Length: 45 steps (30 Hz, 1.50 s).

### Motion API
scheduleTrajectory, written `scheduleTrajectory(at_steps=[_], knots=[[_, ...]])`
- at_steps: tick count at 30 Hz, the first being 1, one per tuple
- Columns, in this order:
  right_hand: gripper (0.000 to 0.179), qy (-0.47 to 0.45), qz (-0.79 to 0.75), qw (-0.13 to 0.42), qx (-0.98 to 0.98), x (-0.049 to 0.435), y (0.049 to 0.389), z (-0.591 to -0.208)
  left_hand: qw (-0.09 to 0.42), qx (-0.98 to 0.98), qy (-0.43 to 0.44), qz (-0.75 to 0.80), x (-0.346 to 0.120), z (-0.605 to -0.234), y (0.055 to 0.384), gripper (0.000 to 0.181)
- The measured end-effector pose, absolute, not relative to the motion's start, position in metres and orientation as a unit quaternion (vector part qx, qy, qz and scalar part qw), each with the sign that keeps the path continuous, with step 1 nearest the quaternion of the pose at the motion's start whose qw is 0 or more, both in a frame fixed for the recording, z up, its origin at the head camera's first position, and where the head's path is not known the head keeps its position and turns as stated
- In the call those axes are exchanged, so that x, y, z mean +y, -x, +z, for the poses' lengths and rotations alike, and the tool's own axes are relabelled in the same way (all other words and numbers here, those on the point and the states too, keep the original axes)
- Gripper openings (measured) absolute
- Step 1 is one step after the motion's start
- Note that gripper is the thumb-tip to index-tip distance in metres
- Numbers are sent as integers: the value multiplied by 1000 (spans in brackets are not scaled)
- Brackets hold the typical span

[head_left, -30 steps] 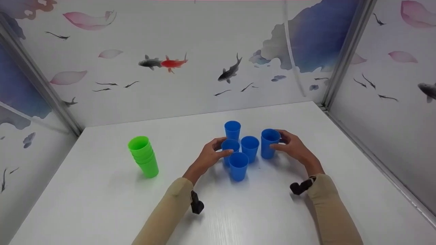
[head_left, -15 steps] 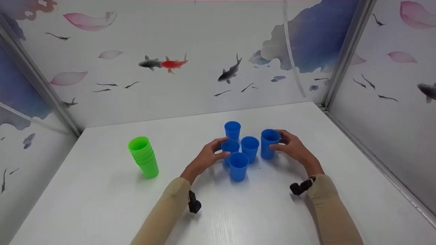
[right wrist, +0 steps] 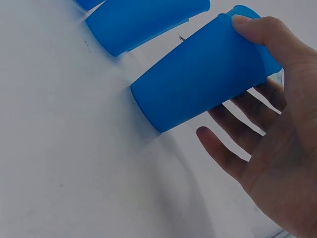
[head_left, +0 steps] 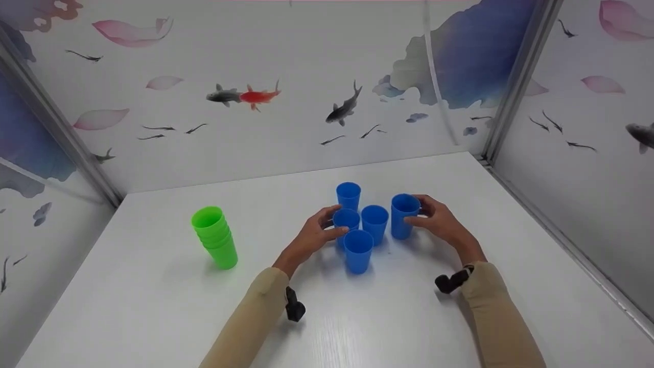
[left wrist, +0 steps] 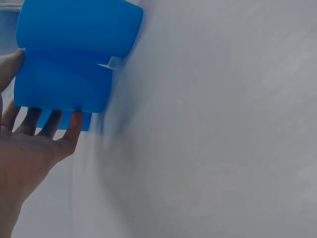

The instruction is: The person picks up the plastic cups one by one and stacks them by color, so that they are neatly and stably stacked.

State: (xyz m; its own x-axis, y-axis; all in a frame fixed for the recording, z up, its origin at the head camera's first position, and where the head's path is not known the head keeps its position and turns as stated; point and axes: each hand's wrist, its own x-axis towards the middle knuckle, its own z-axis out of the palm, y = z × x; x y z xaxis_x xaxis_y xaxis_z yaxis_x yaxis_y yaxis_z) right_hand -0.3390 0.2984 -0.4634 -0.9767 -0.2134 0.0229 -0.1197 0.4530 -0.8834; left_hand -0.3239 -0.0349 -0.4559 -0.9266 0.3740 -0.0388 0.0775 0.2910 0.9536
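Note:
My left hand (head_left: 312, 236) holds the leftmost of the blue cups (head_left: 346, 219), thumb on the near side and fingers round the far side. In the left wrist view those fingers line one side of the cup (left wrist: 62, 82), with the thumb near its rim. My right hand (head_left: 438, 221) grips a nested stack of blue cups (head_left: 401, 225) at the right, thumb by the rim. The right wrist view shows a second rim poking out of this stack (right wrist: 198, 74). Between the hands stand a front blue cup (head_left: 357, 255) and a middle one (head_left: 375, 227); another blue cup (head_left: 348, 195) stands behind.
A stack of several green cups (head_left: 224, 253) stands to the left on the white table (head_left: 357, 327). Printed panels with fish and petals (head_left: 306, 56) wall in the back and both sides. A small black camera sits on each wrist.
The left hand eases back slightly from the cup's rim and then closes in again. The right hand stays on its stack, and the cups keep their places.

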Motion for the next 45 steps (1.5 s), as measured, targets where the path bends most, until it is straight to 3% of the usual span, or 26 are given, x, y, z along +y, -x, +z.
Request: scheduleTrajectory(at_steps=[20,33,45], knots=[[77,101,-518,47,848,297,334,-464,88,813,-94,568,-21,-447,325,75],[81,85,-510,53,854,297,338,-463,39,814,-111,569,-27,-397,334,72],[81,81,-511,51,854,299,340,-463,7,803,-127,583,0,-348,337,72]])
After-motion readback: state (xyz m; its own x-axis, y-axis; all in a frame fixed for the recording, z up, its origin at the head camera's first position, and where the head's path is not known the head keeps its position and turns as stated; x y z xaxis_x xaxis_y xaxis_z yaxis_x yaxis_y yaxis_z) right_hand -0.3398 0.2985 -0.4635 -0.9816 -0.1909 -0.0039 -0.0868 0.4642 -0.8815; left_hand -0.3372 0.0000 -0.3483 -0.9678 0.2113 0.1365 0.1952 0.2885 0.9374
